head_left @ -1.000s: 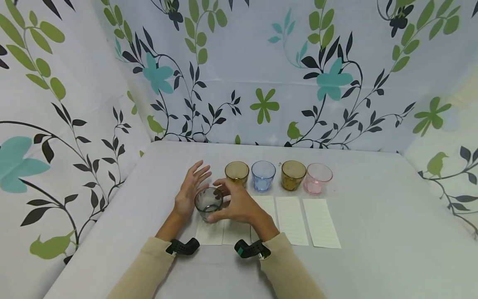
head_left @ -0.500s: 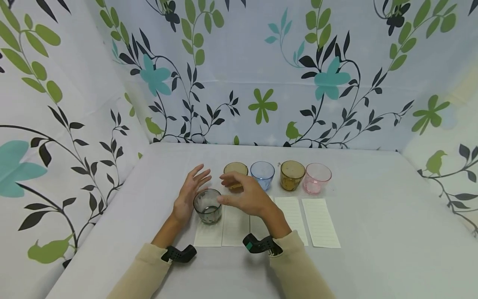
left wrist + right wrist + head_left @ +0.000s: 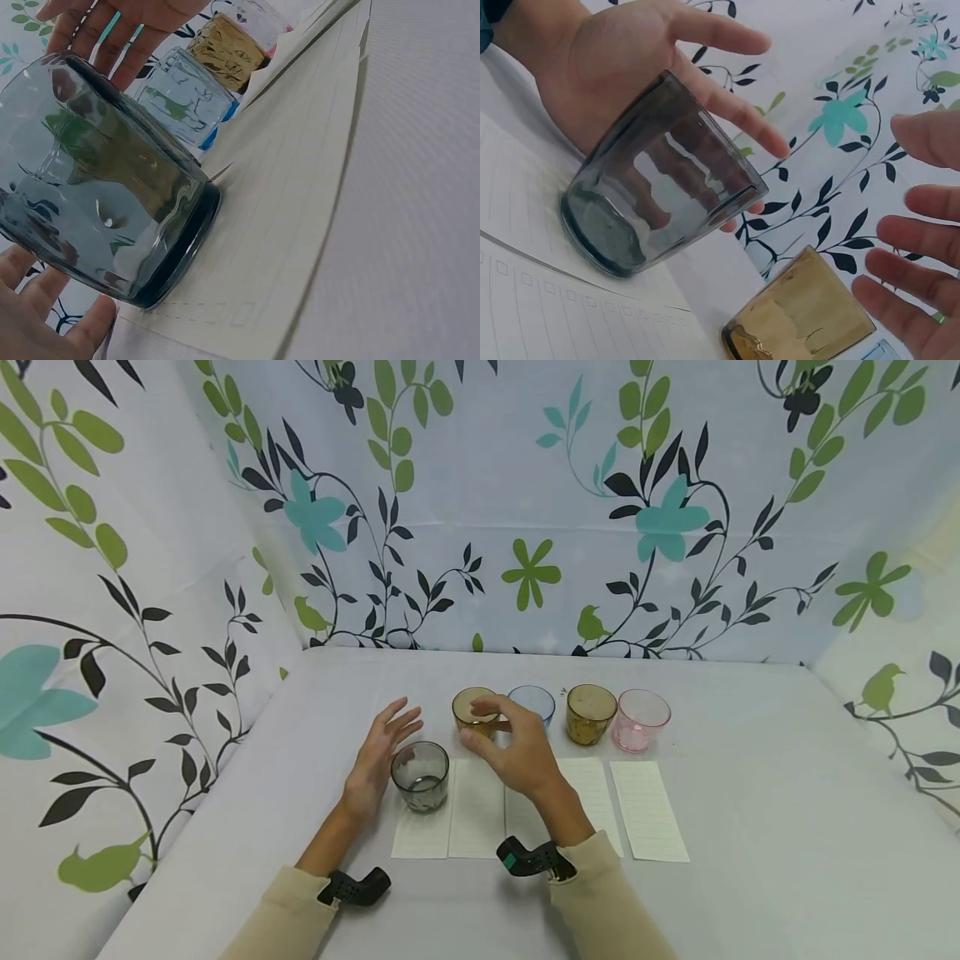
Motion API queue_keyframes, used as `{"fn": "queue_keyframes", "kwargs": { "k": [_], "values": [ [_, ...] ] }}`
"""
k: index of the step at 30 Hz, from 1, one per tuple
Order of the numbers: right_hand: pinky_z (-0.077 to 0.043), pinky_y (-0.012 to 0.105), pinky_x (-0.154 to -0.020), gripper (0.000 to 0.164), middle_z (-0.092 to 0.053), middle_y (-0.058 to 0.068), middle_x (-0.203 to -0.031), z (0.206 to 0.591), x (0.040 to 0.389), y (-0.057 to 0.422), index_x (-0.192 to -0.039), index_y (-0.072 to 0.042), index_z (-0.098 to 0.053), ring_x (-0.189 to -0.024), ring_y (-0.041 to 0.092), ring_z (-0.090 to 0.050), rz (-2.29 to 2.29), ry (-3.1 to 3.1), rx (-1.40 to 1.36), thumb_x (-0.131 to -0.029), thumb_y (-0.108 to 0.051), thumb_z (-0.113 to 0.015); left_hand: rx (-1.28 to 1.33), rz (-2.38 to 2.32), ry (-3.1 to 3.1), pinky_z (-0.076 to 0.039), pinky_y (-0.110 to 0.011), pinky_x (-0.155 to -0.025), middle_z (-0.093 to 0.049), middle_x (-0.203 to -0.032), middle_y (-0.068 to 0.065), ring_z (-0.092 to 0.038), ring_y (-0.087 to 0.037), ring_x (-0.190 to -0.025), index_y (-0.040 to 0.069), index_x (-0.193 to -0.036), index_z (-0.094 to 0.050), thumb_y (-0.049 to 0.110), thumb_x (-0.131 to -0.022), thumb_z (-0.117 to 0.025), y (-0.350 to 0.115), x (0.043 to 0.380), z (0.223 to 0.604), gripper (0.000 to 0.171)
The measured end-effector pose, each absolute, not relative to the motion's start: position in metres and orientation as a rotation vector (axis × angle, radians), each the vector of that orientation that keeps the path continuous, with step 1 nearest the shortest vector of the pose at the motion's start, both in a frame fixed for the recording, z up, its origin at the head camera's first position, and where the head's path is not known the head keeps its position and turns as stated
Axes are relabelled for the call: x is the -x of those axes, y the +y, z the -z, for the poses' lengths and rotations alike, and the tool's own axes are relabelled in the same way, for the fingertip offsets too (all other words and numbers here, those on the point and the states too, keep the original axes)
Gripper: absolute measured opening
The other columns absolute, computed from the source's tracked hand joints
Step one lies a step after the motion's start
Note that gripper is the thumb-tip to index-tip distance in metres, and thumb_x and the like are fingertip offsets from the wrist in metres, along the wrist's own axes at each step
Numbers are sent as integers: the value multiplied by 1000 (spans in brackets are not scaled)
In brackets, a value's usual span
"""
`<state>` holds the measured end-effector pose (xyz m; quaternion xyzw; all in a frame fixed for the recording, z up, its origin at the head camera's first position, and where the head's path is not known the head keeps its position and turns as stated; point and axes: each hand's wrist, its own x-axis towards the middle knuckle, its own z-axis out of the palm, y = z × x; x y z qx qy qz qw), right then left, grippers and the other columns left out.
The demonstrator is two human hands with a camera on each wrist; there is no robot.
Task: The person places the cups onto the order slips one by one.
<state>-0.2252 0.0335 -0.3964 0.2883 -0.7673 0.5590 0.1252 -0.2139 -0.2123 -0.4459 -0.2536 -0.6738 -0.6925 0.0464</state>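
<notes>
A grey glass tumbler (image 3: 422, 781) stands upright on the leftmost lined paper strip (image 3: 416, 843). My left hand (image 3: 372, 768) is beside it on the left, fingers extended and holding nothing; part of that hand (image 3: 49, 315) shows at the lower left in the left wrist view. Further back stands an amber tumbler (image 3: 467, 700), partly covered by my right hand (image 3: 528, 747). The right thumb and fingers are spread apart around its near right side. In the right wrist view a gap shows between the right fingers (image 3: 900, 300) and the amber tumbler (image 3: 802, 307).
Right of the first amber tumbler, a blue tumbler (image 3: 536, 695), a second amber tumbler (image 3: 591, 718) and a pink tumbler (image 3: 639, 722) stand in a row. Several paper strips lie side by side before them, the rightmost strip (image 3: 648, 814) included. Patterned cloth (image 3: 450, 485) hangs behind the table.
My right hand has let go of the grey tumbler and moved right and back to the nearest amber tumbler. The left hand has stayed beside the grey tumbler, which stands on its strip.
</notes>
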Motion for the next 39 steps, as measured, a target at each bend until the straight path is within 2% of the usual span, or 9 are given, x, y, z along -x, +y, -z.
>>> {"fn": "queue_keyframes", "kwargs": {
  "k": [7, 10, 14, 17, 22, 24, 27, 32, 39],
  "values": [
    [-53, 48, -100, 42, -64, 20, -126, 397, 233, 39, -128, 4, -61, -114, 40, -64, -1549, -2158, -785, -91, -13, -73, 785, 2044, -2084, -28, -63, -109, -30, -159, -23, -27, -51, -144, 8, -161, -20, 24, -104, -25, -206, 213, 443, 59],
    [-51, 49, -103, 44, -64, 16, -128, 397, 238, 40, -128, 2, -62, -118, 37, -61, -1482, -2178, -749, -91, -17, -74, 782, 2002, -2110, -29, -64, -108, -30, -159, -25, -29, -50, -143, 8, -161, -21, 23, -103, -28, -205, 213, 444, 60],
    [-42, 50, -110, 47, -61, 12, -132, 400, 244, 41, -130, -2, -62, -130, 30, -51, -1366, -2247, -706, -90, -24, -74, 773, 1948, -2153, -33, -57, -106, -31, -159, -26, -32, -48, -143, 9, -160, -23, 21, -100, -32, -204, 214, 446, 61],
    [-36, 55, -115, 50, -60, 12, -135, 403, 248, 40, -132, -5, -61, -139, 32, -41, -1283, -2292, -672, -90, -27, -75, 786, 1931, -2167, -32, -55, -108, -32, -159, -25, -32, -47, -143, 9, -160, -23, 19, -100, -35, -203, 215, 448, 62],
    [-36, 61, -114, 57, -61, 12, -136, 412, 250, 36, -134, -4, -60, -146, 34, -33, -1157, -2382, -592, -88, -34, -76, 791, 1949, -2188, -25, -62, -112, -34, -161, -16, -31, -45, -145, 12, -161, -23, 15, -97, -40, -202, 214, 453, 66],
    [-37, 61, -113, 59, -62, 13, -135, 416, 250, 34, -134, -4, -59, -147, 34, -31, -1125, -2388, -583, -87, -35, -77, 794, 1947, -2196, -26, -64, -111, -34, -161, -15, -32, -44, -145, 14, -161, -23, 15, -96, -42, -203, 213, 454, 67],
    [-38, 60, -113, 59, -64, 13, -132, 418, 251, 31, -133, -4, -60, -148, 35, -31, -1065, -2368, -584, -86, -36, -76, 822, 1940, -2189, -26, -67, -110, -33, -161, -16, -31, -45, -145, 14, -161, -22, 18, -96, -44, -203, 214, 453, 68],
    [-30, 58, -118, 61, -65, 14, -130, 418, 253, 25, -134, -4, -59, -148, 39, -30, -920, -2382, -537, -85, -38, -76, 867, 1923, -2176, -26, -73, -109, -32, -161, -17, -31, -46, -145, 11, -161, -20, 20, -96, -45, -202, 219, 452, 70],
    [-24, 59, -120, 70, -62, 13, -137, 414, 258, 18, -138, -5, -57, -151, 39, -23, -809, -2450, -445, -85, -46, -75, 868, 1850, -2211, -29, -69, -108, -33, -161, -18, -34, -44, -145, 20, -161, -23, 26, -98, -45, -201, 223, 449, 67]
  ]
}}
